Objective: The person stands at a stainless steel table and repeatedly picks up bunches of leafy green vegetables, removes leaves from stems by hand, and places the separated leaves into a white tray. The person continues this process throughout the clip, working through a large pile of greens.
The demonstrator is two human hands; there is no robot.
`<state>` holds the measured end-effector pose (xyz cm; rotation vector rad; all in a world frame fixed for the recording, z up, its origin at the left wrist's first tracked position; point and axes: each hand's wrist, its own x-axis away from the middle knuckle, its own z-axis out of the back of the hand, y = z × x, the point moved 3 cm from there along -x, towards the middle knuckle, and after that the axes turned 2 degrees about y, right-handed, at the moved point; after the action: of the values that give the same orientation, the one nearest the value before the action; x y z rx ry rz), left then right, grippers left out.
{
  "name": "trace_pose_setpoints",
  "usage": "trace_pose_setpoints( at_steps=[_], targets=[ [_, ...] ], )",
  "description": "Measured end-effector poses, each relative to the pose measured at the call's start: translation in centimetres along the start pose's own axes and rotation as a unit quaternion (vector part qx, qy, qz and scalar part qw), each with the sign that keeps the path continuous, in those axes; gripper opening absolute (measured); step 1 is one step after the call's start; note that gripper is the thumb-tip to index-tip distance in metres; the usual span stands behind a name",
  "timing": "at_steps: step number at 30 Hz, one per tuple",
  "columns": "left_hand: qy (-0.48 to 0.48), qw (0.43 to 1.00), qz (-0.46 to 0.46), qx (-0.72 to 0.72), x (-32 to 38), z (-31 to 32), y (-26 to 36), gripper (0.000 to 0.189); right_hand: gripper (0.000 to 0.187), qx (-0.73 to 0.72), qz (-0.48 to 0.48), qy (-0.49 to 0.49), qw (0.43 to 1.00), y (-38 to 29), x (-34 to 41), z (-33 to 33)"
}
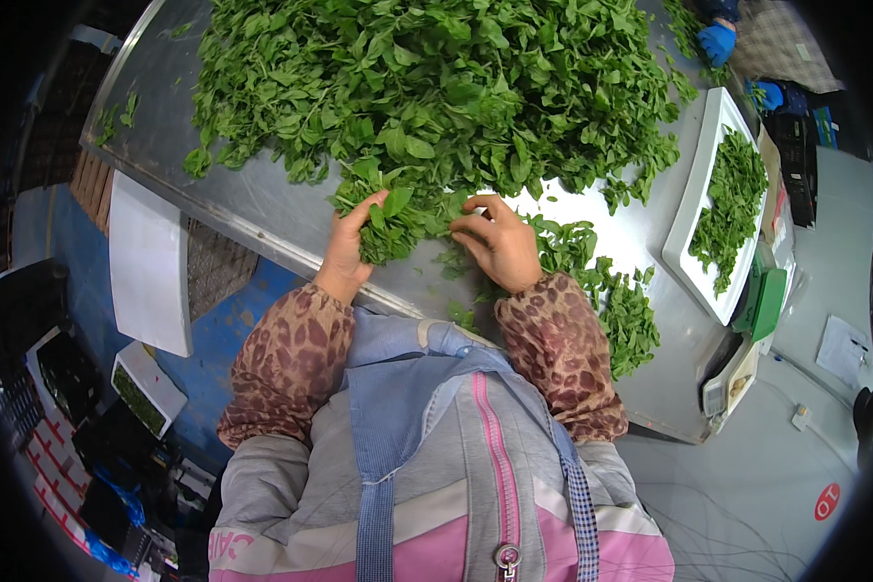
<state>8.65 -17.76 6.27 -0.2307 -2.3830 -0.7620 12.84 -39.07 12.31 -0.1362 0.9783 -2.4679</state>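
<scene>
A large heap of leafy green herb sprigs [436, 94] covers the upper part of a metal table [262, 207]. My left hand [349, 244] is closed around a small bunch of herb sprigs [393, 229] at the heap's near edge. To its right, my right hand [500, 244] has its fingers bent, thumb and forefinger close together beside some leaves; whether a sprig is between them I cannot tell. Smaller piles of sprigs [629, 320] lie to the right of my right forearm, and a few loose leaves are between my hands and my apron.
A white foam tray [687, 211] with sprigs stands at the table's right side, near a green container [767, 302]. Beyond it are a co-worker's blue-gloved hands [716, 42]. A white foam board [149, 265] is left of the table, with crates and boxes at lower left.
</scene>
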Motion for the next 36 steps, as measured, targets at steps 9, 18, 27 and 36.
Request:
trace_pose_setpoints(
  at_steps=[9, 18, 27, 36],
  targets=[
    [-0.066, 0.990, 0.042, -0.115, 1.9, -2.8, -0.1, 0.042, 0.019, -0.299, -0.206, 0.042, 0.931, -0.9, -0.8, 0.5],
    [-0.018, 0.995, -0.001, -0.095, 1.2, -1.5, 0.6, 0.030, 0.021, -0.070, 0.003, 0.070, 0.995, -2.1, -3.6, 0.6],
    [0.023, 0.998, -0.045, -0.046, 0.2, 0.2, 1.3, 0.029, 0.028, 0.032, 0.019, 0.080, 0.996, 0.9, -5.9, -2.1],
    [0.023, 0.998, -0.049, -0.025, 0.1, 0.0, 1.1, 0.027, 0.031, -0.408, -0.208, 0.011, 0.889, 3.1, -1.6, 5.4]
  ],
)
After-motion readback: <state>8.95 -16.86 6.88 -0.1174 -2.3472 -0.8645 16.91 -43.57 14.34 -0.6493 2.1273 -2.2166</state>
